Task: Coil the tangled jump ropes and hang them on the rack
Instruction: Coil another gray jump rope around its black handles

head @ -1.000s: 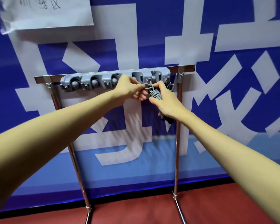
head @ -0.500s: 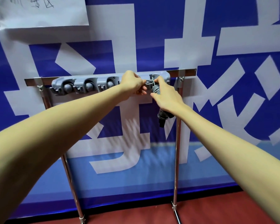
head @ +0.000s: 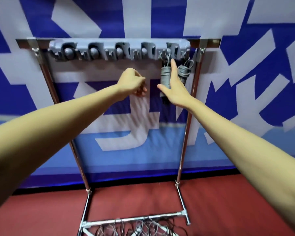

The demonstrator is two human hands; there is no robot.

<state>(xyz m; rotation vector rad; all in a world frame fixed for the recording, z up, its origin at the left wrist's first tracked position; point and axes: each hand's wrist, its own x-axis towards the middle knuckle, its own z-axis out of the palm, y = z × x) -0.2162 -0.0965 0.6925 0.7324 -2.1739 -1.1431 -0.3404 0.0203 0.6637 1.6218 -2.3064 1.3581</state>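
Grey, limp cord: the tangled ropes (head: 136, 229) on the floor look light and floppy, best gathered by their handles. Left hand (head: 132, 83) loosely curled, empty; right hand (head: 174, 89) flat beside the hung coil (head: 165, 75).

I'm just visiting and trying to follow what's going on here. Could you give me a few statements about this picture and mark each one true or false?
1. Two coiled rope bundles hang from the grey hook strip. True.
2. They hang at its left end. False: at the right end.
3. The right hand has straight fingers beside a bundle. True.
4. The left hand grips a rope. False: it holds nothing.
5. Tangled ropes lie on the floor at the rack's base. True.
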